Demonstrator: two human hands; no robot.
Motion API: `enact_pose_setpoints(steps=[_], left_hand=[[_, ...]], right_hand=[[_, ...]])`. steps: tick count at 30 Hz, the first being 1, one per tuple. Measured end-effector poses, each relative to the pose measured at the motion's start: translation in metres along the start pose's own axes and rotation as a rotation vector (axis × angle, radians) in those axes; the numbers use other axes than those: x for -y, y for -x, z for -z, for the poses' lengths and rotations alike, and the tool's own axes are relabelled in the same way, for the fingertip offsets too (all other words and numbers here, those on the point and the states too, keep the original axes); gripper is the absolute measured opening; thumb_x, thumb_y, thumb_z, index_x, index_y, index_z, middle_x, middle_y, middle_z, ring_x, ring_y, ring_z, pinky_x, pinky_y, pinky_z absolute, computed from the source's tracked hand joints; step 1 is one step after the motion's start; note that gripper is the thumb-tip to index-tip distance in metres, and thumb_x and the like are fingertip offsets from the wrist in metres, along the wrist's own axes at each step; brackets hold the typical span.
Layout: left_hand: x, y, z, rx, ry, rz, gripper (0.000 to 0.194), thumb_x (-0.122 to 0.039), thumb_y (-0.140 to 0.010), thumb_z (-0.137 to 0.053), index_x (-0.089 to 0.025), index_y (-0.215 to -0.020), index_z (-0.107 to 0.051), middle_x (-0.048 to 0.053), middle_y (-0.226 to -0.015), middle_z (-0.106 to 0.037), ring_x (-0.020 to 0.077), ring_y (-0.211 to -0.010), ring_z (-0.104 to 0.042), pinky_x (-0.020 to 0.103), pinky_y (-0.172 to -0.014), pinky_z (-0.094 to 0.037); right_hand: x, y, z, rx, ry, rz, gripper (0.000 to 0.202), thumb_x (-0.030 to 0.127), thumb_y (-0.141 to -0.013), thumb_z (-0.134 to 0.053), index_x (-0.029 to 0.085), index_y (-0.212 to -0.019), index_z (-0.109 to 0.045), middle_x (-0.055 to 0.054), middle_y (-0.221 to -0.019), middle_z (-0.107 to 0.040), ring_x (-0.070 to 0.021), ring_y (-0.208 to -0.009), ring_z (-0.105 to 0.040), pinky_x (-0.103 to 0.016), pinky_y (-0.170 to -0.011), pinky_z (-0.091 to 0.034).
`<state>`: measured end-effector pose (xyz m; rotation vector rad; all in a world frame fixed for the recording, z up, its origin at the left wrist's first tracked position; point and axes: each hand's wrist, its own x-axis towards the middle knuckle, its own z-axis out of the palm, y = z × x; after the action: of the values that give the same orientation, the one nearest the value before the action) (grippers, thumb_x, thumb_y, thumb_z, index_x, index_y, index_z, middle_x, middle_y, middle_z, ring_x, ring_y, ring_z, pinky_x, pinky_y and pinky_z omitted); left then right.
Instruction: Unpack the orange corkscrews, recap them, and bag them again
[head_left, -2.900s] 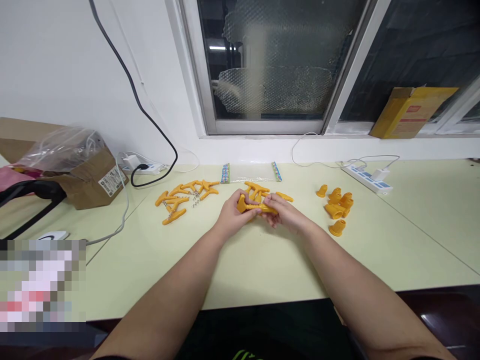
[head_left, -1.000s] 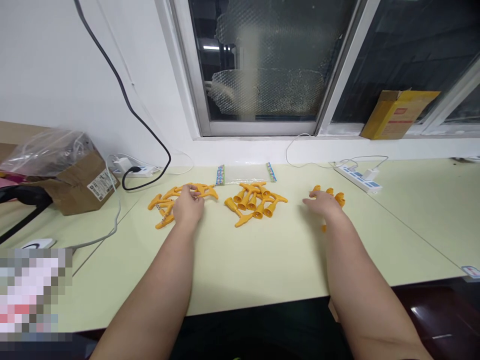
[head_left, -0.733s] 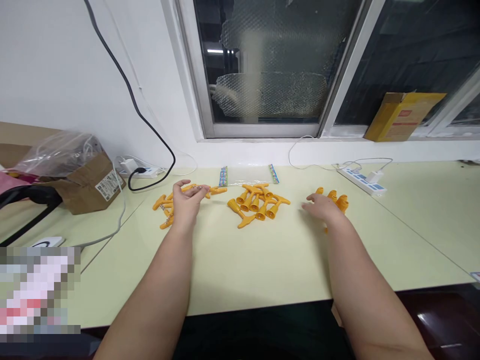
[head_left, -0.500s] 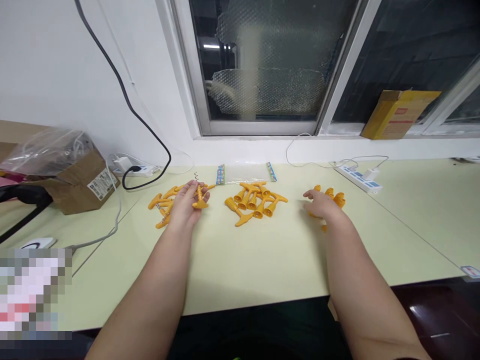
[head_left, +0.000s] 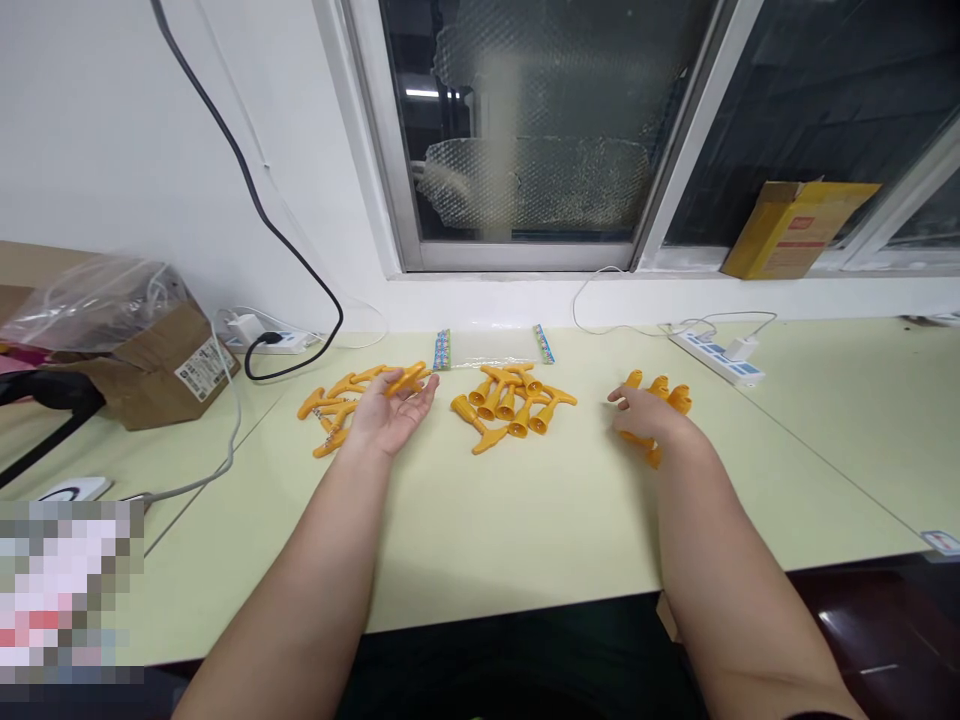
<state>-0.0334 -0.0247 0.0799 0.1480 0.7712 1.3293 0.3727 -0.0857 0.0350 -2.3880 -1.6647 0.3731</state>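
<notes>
My left hand point(head_left: 391, 415) is turned palm up, holding a yellow T-handled corkscrew point(head_left: 407, 379) between thumb and fingers; its spiral is out of sight. Beside and behind that hand lie more yellow corkscrews point(head_left: 328, 408) with bare metal spirals. In the middle is a pile of yellow corkscrews with cone-shaped covers point(head_left: 499, 395) over their spirals. My right hand point(head_left: 646, 413) is low over a group of loose yellow covers point(head_left: 679, 399), back upward, with finger and thumb drawn close together. Whatever is between those fingertips is hidden.
A clear plastic bag point(head_left: 495, 347) with printed ends lies behind the middle pile. Power strips point(head_left: 716, 355) with cables sit along the wall. An open cardboard box point(head_left: 169, 365) stands at the left. A black cable point(head_left: 240, 160) hangs down the wall.
My left hand has rolled palm up and shifted slightly right; the corkscrew's spiral, upright before, no longer shows. The fingers of my right hand have drawn closer together over the covers.
</notes>
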Motion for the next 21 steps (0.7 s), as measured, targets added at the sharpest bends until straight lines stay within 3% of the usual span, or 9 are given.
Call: enact_pose_setpoints(steps=[3,7,11,16,19,21], left_hand=[[0.001,0.004,-0.001,0.092,-0.068,0.045,0.020,-0.003,-0.087,-0.054,-0.009,-0.104,-0.062,0.020,-0.110,-0.068,0.0191,-0.087,-0.071,0.020,-0.058,-0.062],[0.007,0.004,0.001,0.153,-0.222,0.024,0.018,0.005,-0.083,-0.055,-0.010,-0.090,-0.061,0.020,-0.113,-0.071,0.0050,-0.059,-0.057,0.012,-0.044,-0.046],[0.015,0.001,0.004,0.202,-0.357,-0.043,0.019,0.005,-0.079,-0.065,-0.010,-0.089,-0.064,0.017,-0.116,-0.072,0.0024,-0.059,-0.056,0.010,-0.043,-0.041],[0.020,0.003,0.005,0.295,-0.475,-0.046,0.026,0.002,-0.071,-0.078,-0.012,-0.090,-0.066,0.011,-0.103,-0.075,0.0053,-0.064,-0.063,0.012,-0.047,-0.042],[0.024,0.008,0.004,0.345,-0.495,-0.032,0.031,-0.007,-0.070,-0.085,-0.015,-0.094,-0.068,0.008,-0.099,-0.076,0.0051,-0.060,-0.060,0.015,-0.055,-0.050],[0.029,0.011,0.004,0.381,-0.517,-0.015,0.034,-0.013,-0.069,-0.089,-0.016,-0.096,-0.069,0.007,-0.098,-0.076,0.0050,-0.059,-0.059,0.017,-0.057,-0.051]], right_hand=[[-0.003,0.002,0.006,0.076,-0.083,-0.037,0.056,0.021,-0.073,-0.076,0.029,-0.128,-0.065,-0.017,-0.134,-0.064,-0.0419,-0.123,-0.061,-0.056,-0.094,-0.051],[-0.008,0.004,0.012,0.190,-0.192,-0.039,0.061,0.011,-0.067,-0.075,0.027,-0.125,-0.064,-0.017,-0.131,-0.066,-0.0365,-0.111,-0.068,-0.046,-0.084,-0.055],[-0.008,0.006,0.012,0.271,-0.251,-0.032,0.058,0.010,-0.066,-0.074,0.027,-0.121,-0.065,-0.017,-0.129,-0.068,-0.0327,-0.090,-0.073,-0.047,-0.078,-0.056],[0.009,0.011,0.009,0.106,-0.303,0.189,0.036,0.023,-0.074,-0.077,0.027,-0.109,-0.068,-0.011,-0.112,-0.073,-0.0317,-0.095,-0.070,-0.048,-0.082,-0.055],[0.035,0.020,0.006,-0.020,-0.506,0.381,0.019,0.034,-0.083,-0.072,0.025,-0.099,-0.065,-0.009,-0.108,-0.072,-0.0269,-0.100,-0.068,-0.042,-0.084,-0.055],[0.054,0.026,0.001,0.003,-0.689,0.526,0.019,0.039,-0.088,-0.067,0.024,-0.100,-0.064,-0.007,-0.109,-0.069,-0.0236,-0.099,-0.066,-0.036,-0.079,-0.056]])
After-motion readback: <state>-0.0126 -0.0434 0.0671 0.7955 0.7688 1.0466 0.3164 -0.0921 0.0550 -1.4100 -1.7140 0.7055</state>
